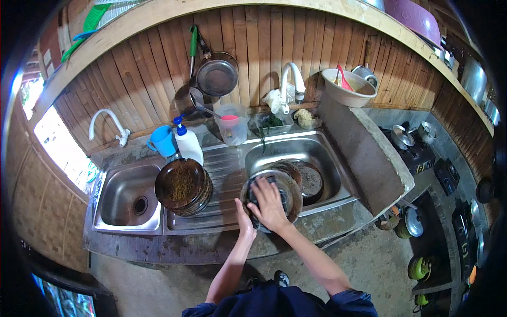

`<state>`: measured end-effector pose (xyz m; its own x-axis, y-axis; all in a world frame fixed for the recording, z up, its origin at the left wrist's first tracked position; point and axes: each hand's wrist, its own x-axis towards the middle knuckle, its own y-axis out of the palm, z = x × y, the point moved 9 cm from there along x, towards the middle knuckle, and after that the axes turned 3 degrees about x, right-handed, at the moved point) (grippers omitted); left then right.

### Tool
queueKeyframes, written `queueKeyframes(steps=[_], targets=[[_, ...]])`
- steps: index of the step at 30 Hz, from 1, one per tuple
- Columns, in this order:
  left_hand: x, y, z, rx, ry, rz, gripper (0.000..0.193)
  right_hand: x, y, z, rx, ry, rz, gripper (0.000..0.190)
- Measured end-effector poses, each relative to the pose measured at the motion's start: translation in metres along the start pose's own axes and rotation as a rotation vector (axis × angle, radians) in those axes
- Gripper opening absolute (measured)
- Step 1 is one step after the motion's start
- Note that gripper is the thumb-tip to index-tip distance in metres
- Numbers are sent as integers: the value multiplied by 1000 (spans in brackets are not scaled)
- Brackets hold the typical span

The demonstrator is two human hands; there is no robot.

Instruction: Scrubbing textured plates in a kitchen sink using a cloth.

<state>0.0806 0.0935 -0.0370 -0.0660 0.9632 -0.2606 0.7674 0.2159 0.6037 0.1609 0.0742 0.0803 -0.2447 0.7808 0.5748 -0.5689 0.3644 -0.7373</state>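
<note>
My left hand supports the left side of a round, worn shallow bowl, its fingers partly hidden beneath the rim. Inside that bowl my right hand presses a dark scrubbing cloth, fingers spread over it. The bowl is tilted above the front left edge of the right steel sink basin. Behind it in the basin lie brown round plates and a round dish with a grey, speckled inside. On the ribbed drainboard, to the left, stands a stack of dark brown plates.
Behind the drainboard stand a blue mug, a white pump bottle and a clear plastic pitcher. A white faucet rises behind the right basin. A concrete partition borders it, bearing a pale basin. The smaller sink is left.
</note>
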Motion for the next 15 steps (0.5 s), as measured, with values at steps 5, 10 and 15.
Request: queueKeyframes(steps=[5,10,15], targets=[[-5,1,-15,18,-44,-2,67,-16,0,24,-193,-209,263,53],[-20,-13,-16,35,15,-84,66,0,-27,-25,-359,12,46,56],[-22,-19,-15,39,55,-113,66,-24,-20,-16,-284,133,33,55]])
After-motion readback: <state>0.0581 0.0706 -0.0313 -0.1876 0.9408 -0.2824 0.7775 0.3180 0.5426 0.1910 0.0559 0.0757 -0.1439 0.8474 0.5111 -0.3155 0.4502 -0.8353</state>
